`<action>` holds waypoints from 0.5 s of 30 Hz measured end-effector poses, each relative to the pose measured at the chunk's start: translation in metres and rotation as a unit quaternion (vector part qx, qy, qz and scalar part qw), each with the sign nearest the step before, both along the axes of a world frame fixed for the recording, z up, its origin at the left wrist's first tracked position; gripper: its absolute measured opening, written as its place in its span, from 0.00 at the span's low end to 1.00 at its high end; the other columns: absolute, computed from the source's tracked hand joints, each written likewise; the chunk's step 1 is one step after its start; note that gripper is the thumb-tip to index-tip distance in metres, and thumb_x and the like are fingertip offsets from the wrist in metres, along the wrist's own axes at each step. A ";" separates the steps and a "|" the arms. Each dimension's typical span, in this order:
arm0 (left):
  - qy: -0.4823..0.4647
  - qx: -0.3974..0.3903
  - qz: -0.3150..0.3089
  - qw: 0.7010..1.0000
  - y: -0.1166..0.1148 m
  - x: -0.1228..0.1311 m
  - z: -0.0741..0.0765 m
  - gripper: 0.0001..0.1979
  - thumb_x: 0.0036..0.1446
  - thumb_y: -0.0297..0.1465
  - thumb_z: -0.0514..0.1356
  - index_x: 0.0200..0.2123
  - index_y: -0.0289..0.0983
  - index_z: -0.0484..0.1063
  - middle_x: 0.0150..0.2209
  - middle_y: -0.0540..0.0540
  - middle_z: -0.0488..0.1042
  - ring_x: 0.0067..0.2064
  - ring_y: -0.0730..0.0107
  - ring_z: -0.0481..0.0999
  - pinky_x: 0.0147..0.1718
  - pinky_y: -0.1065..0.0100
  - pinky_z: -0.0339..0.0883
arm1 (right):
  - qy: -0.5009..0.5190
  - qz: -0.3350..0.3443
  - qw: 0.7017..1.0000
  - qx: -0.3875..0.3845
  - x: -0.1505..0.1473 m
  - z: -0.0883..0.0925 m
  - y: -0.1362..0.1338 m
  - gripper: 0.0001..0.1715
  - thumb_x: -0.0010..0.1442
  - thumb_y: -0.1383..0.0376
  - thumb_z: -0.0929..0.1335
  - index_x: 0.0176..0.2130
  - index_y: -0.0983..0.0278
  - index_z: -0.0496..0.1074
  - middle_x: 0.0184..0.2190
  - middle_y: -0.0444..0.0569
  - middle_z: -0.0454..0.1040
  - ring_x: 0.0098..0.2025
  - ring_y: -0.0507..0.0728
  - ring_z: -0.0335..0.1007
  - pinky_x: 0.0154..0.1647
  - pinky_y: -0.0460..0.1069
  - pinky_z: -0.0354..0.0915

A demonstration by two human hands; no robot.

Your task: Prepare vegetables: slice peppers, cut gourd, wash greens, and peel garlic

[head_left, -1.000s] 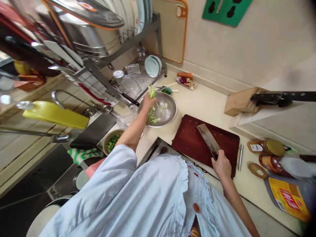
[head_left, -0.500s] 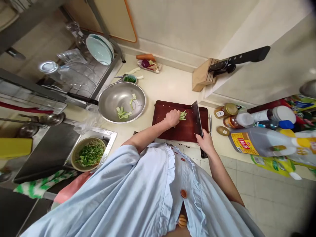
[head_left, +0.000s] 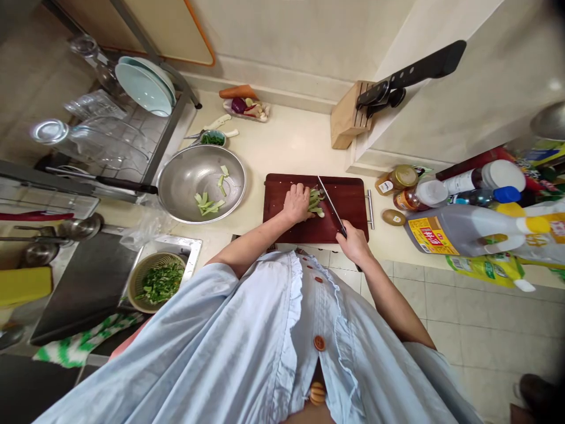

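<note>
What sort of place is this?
Probably a home kitchen: there's a wooden knife block on the counter, a dish rack holding pale blue bowls, and a cleaver over a red-brown board.

A single wide view looks from the person's head, forward and steeply down, over a pale blue shirt [head_left: 247, 341] that fills the lower part. Both hands, left hand [head_left: 296, 203] and right hand [head_left: 354, 241], show near the middle over a dark red board [head_left: 357, 206], close enough to include the forearms. The view reaches the wall [head_left: 282, 35] above, a dish rack [head_left: 172, 129] leftward, and a large bottle [head_left: 461, 229] and tiled floor [head_left: 450, 306] rightward.
</note>
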State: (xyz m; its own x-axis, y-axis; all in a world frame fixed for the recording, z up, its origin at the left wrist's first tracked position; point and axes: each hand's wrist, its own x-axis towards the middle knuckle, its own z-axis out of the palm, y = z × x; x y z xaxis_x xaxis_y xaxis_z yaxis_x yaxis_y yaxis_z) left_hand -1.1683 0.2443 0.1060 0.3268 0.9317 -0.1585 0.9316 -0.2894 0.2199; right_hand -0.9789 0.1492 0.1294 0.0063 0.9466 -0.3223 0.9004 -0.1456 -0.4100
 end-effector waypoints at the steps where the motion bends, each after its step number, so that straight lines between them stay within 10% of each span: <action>1: -0.005 0.005 0.000 1.000 0.000 0.000 -0.002 0.39 0.46 0.47 0.69 0.55 0.30 0.63 0.55 0.30 0.62 0.55 0.42 0.62 0.49 0.54 0.63 | 0.004 0.001 1.000 0.009 -0.001 -0.001 0.000 0.22 0.58 0.66 0.62 0.51 0.64 0.71 0.30 0.50 0.76 0.30 0.58 0.70 0.34 0.48 0.63; 15: -0.005 0.002 -0.002 1.000 0.000 0.012 -0.003 0.58 0.40 0.50 0.71 0.67 0.30 0.50 0.59 0.27 0.61 0.58 0.38 0.60 0.58 0.47 0.52 | 0.088 -0.118 0.989 0.029 0.016 0.006 -0.012 0.18 0.57 0.65 0.63 0.47 0.66 0.72 0.33 0.51 0.78 0.33 0.57 0.72 0.40 0.50 0.66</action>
State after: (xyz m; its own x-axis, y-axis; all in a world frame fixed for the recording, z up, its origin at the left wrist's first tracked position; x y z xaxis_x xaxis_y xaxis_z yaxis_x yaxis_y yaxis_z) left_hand -1.1567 0.2440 0.1033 0.3317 0.9313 -0.1508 0.9283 -0.2936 0.2283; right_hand -0.9631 0.1371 0.1358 0.1777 0.9422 -0.2841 0.7584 -0.3150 -0.5707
